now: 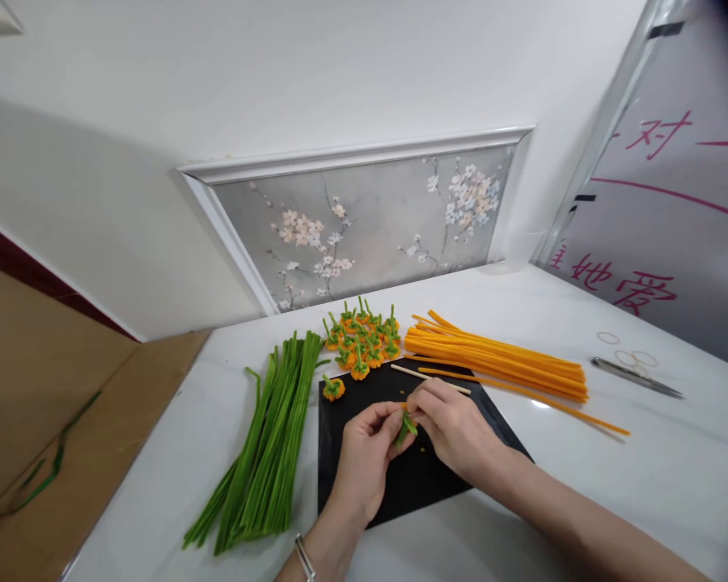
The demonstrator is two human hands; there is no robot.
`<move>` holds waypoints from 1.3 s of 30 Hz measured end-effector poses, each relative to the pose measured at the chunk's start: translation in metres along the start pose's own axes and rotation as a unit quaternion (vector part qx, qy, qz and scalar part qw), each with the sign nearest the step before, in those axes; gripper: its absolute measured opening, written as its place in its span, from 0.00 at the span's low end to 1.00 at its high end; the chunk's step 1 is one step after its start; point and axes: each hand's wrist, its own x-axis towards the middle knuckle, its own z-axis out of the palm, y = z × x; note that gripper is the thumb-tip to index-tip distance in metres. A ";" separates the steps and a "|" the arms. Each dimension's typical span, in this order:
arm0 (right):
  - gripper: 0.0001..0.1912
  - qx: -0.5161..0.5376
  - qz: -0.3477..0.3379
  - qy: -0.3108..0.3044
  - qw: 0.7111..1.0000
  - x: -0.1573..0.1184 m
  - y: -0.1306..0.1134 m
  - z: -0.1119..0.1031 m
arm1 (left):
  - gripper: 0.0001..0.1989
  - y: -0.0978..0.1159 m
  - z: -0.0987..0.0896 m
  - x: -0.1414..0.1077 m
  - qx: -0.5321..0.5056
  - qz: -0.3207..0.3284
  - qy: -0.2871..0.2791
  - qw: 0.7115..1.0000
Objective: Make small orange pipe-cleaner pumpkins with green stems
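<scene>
Over a black mat (394, 497), both hands meet on a small green and orange pipe-cleaner pumpkin (409, 423). My left hand (364, 453) pinches it between thumb and fingers from the left. From the right, the closed fingers of my right hand (452, 420) press on its orange part, which they mostly hide. Just beyond the right hand lies a thin wooden stick (412, 373). A single finished-looking pumpkin (333, 389) with a green stem sits on the mat's far left corner. Behind it stand several more such pumpkins (364, 335) in a cluster.
A bundle of green pipe cleaners (273, 444) lies left of the mat. Orange pipe cleaners (503, 364) lie at the back right, one loose strand (600, 423) in front. Tweezers (637, 377) and rubber bands (607, 338) rest farther right. Cardboard (97, 453) borders the white table's left edge.
</scene>
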 end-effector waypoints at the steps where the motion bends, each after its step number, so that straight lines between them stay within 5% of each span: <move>1: 0.11 -0.005 -0.025 0.001 1.000 0.001 0.001 -0.001 | 0.12 0.001 -0.001 0.000 -0.012 -0.010 -0.010 1.000; 6: 0.10 -0.076 -0.208 -0.042 0.974 0.005 0.009 -0.012 | 0.12 0.004 -0.003 0.000 -0.035 -0.034 -0.037 0.998; 8: 0.11 -0.082 -0.229 -0.060 0.968 0.006 0.013 -0.016 | 0.12 0.005 -0.002 0.000 -0.020 -0.016 -0.030 0.999; 10: 0.12 -0.026 -0.169 -0.047 0.984 0.006 0.014 -0.018 | 0.12 0.003 -0.002 0.000 0.005 0.016 -0.012 1.000; 13: 0.11 0.143 0.061 -0.014 0.988 0.005 0.013 -0.016 | 0.10 0.001 -0.004 0.002 0.064 0.083 0.033 0.994; 17: 0.19 0.359 0.296 -0.090 0.881 0.005 0.006 -0.009 | 0.04 0.000 -0.007 0.003 0.181 0.189 0.059 0.963; 20: 0.24 0.437 0.345 -0.117 0.822 0.007 -0.001 -0.008 | 0.04 0.001 -0.007 0.001 0.239 0.253 0.049 0.936; 26: 0.22 0.476 0.379 -0.114 0.786 0.008 -0.005 -0.006 | 0.04 0.003 -0.005 -0.003 0.253 0.273 0.035 0.927; 29: 0.18 0.458 0.370 -0.108 0.801 0.007 -0.005 -0.004 | 0.05 0.001 -0.006 -0.002 0.261 0.269 0.039 0.926; 31: 0.13 0.406 0.331 -0.105 0.845 0.005 -0.005 -0.003 | 0.04 -0.001 -0.006 0.000 0.247 0.246 0.045 0.936; 35: 0.11 0.188 0.120 -0.056 0.973 0.000 -0.001 -0.003 | 0.06 -0.004 -0.004 0.002 0.185 0.149 0.035 0.971; 39: 0.13 -0.043 -0.082 -0.029 0.995 -0.002 0.004 -0.001 | 0.11 -0.002 -0.001 0.001 0.092 0.049 0.000 0.995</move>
